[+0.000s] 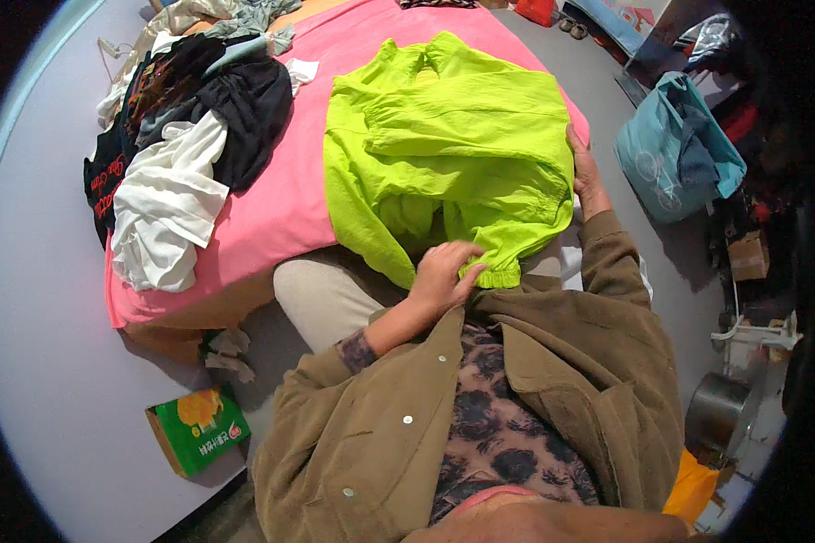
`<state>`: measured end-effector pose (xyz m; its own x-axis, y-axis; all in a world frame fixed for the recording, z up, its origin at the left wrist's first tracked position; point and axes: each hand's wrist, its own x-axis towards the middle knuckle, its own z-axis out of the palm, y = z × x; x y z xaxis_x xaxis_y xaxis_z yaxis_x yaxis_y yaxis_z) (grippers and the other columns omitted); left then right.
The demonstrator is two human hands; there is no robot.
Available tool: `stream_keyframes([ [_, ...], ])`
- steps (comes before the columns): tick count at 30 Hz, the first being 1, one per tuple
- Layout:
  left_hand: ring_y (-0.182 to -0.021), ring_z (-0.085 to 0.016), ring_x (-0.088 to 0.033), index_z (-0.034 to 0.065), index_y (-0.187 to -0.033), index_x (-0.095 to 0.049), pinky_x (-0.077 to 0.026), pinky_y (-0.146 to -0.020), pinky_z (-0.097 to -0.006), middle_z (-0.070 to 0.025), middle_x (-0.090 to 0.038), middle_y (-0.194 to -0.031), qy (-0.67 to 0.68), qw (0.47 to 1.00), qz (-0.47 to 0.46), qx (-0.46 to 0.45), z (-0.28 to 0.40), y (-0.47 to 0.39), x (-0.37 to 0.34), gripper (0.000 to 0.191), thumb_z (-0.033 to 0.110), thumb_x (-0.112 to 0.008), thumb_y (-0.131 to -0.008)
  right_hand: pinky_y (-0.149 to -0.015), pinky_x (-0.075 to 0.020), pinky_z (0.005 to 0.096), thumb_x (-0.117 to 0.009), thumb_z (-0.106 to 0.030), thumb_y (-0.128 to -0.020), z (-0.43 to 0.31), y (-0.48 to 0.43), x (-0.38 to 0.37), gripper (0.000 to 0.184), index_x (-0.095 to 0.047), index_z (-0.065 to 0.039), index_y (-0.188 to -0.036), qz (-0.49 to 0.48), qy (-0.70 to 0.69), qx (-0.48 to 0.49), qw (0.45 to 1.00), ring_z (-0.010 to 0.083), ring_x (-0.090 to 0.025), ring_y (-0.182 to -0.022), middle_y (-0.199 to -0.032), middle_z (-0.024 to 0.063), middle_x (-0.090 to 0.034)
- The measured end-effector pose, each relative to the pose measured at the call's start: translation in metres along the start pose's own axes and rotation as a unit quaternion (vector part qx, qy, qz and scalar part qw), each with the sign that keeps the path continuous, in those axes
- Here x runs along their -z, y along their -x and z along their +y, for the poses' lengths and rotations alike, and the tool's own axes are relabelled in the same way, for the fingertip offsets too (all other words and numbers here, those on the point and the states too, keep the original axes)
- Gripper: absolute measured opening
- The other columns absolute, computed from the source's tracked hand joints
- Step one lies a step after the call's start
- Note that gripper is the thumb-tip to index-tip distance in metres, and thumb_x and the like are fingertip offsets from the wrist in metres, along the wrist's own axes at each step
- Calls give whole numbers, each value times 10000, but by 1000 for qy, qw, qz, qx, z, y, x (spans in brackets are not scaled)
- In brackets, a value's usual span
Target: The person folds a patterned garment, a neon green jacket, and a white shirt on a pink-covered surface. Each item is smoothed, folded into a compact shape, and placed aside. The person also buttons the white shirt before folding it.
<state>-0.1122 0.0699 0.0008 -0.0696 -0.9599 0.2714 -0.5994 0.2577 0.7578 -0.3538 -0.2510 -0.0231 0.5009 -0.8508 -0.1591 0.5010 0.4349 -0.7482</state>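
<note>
A lime-green jacket [462,129] with elastic cuffs lies on the pink cloth [278,224] in front of me, its sleeves folded across the body. Its lower edge hangs over the near side towards my lap. My right hand [584,166] is at the garment's right edge, the fingers partly hidden by the fabric. My left hand [446,271] rests at the near edge, beside the gathered elastic band; whether its fingers pinch the cloth is unclear.
To the left, a white garment [170,203] and black clothes [251,115] lie heaped on the pink cloth. A green carton [200,427] stands at lower left. On the right are a light-blue bag [676,149], a metal pot [718,410] and a small cardboard box [748,256].
</note>
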Motion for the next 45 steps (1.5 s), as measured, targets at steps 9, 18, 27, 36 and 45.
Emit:
stream_keyframes([
  [9, -1175, -424, -574, 28, -1426, -438, -496, -968, -439, -273, -569, -1306, 24, 996, -41, 77, 9, -33, -56, 639, 127, -639, -827, -857, -565, 324, -635, -158, -968, -23, -15, -120, 399, -545, -14, -1329, -14, 259, 102, 960, 188, -678, -1006, -1208, 90, -658],
  [18, -989, -182, -631, -54, -1265, -556, -508, -879, -307, -90, -662, -1153, 489, 846, 173, 125, -62, 32, 19, 401, 7, -475, -877, -644, -497, 319, -651, -232, -910, 74, -108, -313, 247, -637, -22, -1038, -165, 415, 101, 889, 148, -590, -715, -832, 26, -621],
  [27, -1100, -212, -586, -40, -1309, -446, -480, -963, -328, -151, -575, -1241, 382, 762, 384, 355, -117, 90, 42, 534, 169, -709, -894, -779, -552, 324, -687, -244, -953, 179, -108, -321, 720, -322, -20, -1532, -327, 465, -2, 823, 196, -650, -948, -1183, 170, -669],
  [36, -1081, -192, -616, 6, -1293, -591, -490, -936, -337, -83, -654, -1208, 388, 802, 264, 368, -131, 73, 51, 559, 283, -807, -859, -873, -551, 347, -690, -210, -931, 82, -119, -214, 399, -639, 10, -1259, -114, 624, 235, 737, 204, -680, -975, -1124, 139, -708],
  [45, -1078, -204, -623, -8, -1371, -510, -504, -916, -336, -90, -627, -1259, 424, 811, 206, 346, -118, 83, 72, 577, 238, -751, -909, -728, -558, 259, -653, -453, -962, 75, -192, -179, 505, -617, -28, -1233, -81, 262, -126, 953, 117, -672, -906, -962, 39, -674],
])
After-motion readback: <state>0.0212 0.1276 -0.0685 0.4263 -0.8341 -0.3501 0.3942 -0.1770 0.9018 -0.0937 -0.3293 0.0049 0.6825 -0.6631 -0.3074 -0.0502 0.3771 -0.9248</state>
